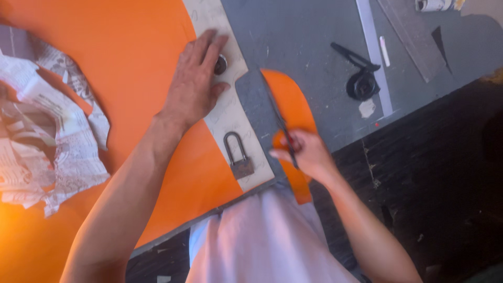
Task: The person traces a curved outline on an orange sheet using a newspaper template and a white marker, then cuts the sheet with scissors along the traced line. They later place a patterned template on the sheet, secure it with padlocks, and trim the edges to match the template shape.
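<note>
The left hand [196, 84] lies palm down on the orange sheet [126, 57], at the sheet's edge where it meets the cardboard pattern strip [230, 112]. Its fingers are extended and held close together, with the fingertips reaching onto the pattern strip. A small round metal weight [220, 64] sits on the strip, touching the fingertips on their far side from the orange sheet.

The right hand [304, 152] is closed around the handles of a pair of scissors [280, 126]. The fingers are curled in a grip; the thumb is blurred, so its exact position cannot be told. The blades point away from the person along the outer edge of the pattern strip. A cut-off band of orange material [293, 110] curves up beside the blades and drops back under the right hand, past the table edge.

A padlock [238, 156] rests flat on the pattern strip, nearer the person than the left hand and just beside the scissors.

The pattern strip lies over the edge of the orange sheet, and both rest on a grey work table [304, 36]. Crumpled newspaper [47, 131] lies on the orange sheet, well apart from the pattern strip on the side of the left forearm. On the far side of the scissors from the strip, a black tape-like tool [361, 78] sits on the grey table beside a long pale ruler [374, 52].
</note>
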